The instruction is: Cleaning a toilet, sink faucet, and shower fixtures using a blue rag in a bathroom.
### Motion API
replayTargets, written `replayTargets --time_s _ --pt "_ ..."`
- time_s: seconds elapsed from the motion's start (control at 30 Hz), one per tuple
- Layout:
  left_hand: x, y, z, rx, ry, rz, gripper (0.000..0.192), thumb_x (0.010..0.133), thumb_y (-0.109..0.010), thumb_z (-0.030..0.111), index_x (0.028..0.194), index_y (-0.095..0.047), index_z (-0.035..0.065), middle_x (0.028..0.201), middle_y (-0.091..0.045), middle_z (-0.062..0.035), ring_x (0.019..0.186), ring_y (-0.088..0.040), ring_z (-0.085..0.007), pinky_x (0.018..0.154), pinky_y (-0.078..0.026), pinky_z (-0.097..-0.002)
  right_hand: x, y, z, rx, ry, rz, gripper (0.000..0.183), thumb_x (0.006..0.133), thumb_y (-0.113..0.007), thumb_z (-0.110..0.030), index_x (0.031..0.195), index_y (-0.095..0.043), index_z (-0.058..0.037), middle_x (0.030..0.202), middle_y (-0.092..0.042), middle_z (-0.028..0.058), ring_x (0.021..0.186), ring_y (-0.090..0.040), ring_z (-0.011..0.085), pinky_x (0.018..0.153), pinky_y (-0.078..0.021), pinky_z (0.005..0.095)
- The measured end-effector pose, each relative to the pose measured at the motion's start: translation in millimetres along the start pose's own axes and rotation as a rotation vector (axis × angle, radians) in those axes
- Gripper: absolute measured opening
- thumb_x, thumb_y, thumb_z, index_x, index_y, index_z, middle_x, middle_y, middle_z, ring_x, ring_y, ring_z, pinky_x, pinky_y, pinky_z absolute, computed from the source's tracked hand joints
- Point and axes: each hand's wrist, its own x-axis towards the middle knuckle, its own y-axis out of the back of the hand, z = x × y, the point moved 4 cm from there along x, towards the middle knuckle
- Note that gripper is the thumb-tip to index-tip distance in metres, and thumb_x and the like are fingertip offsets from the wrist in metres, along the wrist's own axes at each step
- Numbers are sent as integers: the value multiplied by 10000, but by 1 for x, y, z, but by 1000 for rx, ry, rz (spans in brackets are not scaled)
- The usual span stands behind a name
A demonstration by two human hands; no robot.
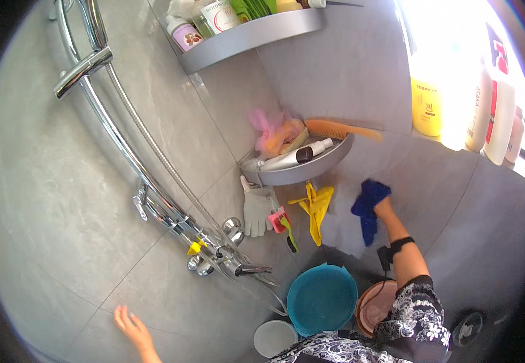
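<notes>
My right hand holds a dark blue cloth flat to the grey tiled wall, below and to the right of the lower corner shelf. The cloth covers most of the fingers, and one end of it hangs down. A black strap with a small device circles the right forearm. At the lower left my left hand is empty, its fingers a little apart, close to the other tiled wall; whether it touches the tiles I cannot tell.
The lower corner shelf carries a comb, a tube and a bath puff; a yellow cloth and grey glove hang beneath. A chrome shower rail crosses the left wall. Bottles line the window ledge. Below stands a teal basin.
</notes>
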Motion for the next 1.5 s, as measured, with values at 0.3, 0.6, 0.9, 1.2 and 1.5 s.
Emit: replayTargets --time_s 0.3,0.6,0.9,1.2,1.5 --pt "-179 -10 18 -179 329 -780 292 858 -510 237 1019 -593 8 1140 -507 -231 1070 -466 -373 933 -364 -414 -58 108 7 291 -427 135 227 800 -470 -193 893 -602 -34 829 -614 147 794 -578 294 690 -438 371" --pt "-275 -86 18 -496 412 -1324 382 857 -525 310 1107 -558 23 1176 -524 -166 1110 -476 -296 929 -375 -362 -78 127 25 214 -877 191 239 722 -560 -138 934 -589 -33 874 -605 163 765 -575 304 681 -460 335" --pt "-168 -98 141 -1051 223 -1419 314 909 -450 197 1164 -503 22 1220 -476 -135 1129 -453 -239 936 -372 -378 -19 183 -199 868 -532 -250 671 519 -788 -79 1137 -545 11 1086 -602 117 968 -569 136 864 -424 251" --pt "-195 -175 193 -1400 538 -1403 360 894 -460 243 1190 -494 41 1189 -524 -93 1109 -486 -232 937 -383 -341 -64 139 -406 869 768 -390 442 713 -643 -235 1128 -546 -117 1133 -556 97 1007 -546 251 850 -427 360" --pt "-182 -188 209 -1313 -118 -1319 338 871 -483 237 1152 -520 52 1152 -544 -98 1073 -505 -236 914 -397 -338 -141 84 -371 573 715 -979 477 728 -612 -243 1172 -502 -109 1179 -519 118 1036 -499 310 879 -411 407"
